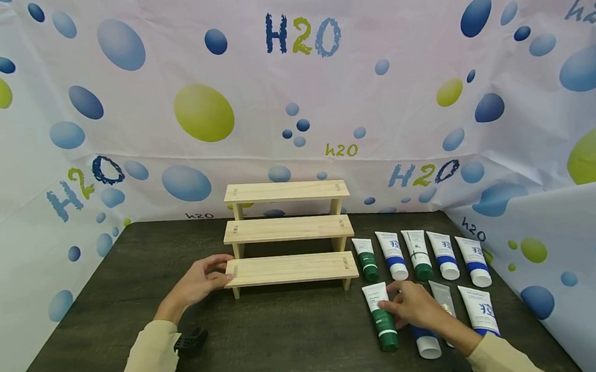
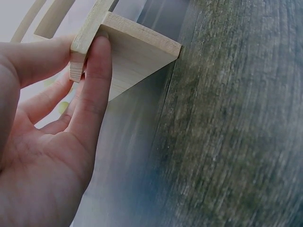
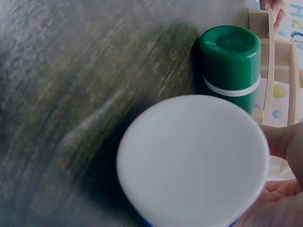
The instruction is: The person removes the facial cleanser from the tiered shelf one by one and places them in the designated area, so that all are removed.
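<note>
A three-step wooden display stand (image 1: 291, 268) stands at the middle of the table. My left hand (image 1: 200, 281) pinches the left end of its lowest step; in the left wrist view the thumb lies on one face of the board and the fingers (image 2: 92, 85) on the other. On the right, my right hand (image 1: 418, 305) holds the right edge of a green-and-white squeeze tube (image 1: 384, 325), thumb over its front. Just beside that tube, a blue-and-white tube (image 1: 428, 345) lies partly hidden under the hand; its white cap (image 3: 194, 156) fills much of the right wrist view.
Behind the right hand lies a row of several tubes, among them a small green-and-white one (image 1: 368, 262) and a blue-and-white one (image 1: 474, 262). A grey tube (image 1: 442, 297) and another blue-and-white tube (image 1: 479, 309) lie nearer. A dotted backdrop (image 1: 253, 154) rises behind the dark table (image 1: 268, 346).
</note>
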The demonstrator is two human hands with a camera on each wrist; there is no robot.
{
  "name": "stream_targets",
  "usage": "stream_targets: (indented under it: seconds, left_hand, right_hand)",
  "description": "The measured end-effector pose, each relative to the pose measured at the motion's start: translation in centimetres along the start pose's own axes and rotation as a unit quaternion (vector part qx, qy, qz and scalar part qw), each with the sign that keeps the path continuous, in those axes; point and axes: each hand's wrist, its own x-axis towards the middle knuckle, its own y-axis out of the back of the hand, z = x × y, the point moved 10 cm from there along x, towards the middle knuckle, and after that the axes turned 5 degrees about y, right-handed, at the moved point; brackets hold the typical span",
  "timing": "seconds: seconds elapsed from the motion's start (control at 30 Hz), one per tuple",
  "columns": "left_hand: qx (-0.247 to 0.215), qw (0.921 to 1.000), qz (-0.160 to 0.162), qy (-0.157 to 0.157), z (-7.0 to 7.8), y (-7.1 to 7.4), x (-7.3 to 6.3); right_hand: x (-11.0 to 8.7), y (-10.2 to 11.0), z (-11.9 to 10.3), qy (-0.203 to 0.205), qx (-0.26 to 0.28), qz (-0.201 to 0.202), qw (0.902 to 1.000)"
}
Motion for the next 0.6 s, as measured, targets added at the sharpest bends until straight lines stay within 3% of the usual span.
stream_targets:
  seconds: [0.6]
  left_hand:
    - [0.004, 1.0000, 0.001, -0.002, 0.13, -0.02, -0.01]
  right_hand:
    - [0.01, 0.21, -0.12, -0.006, -0.019, 0.016, 0.9997]
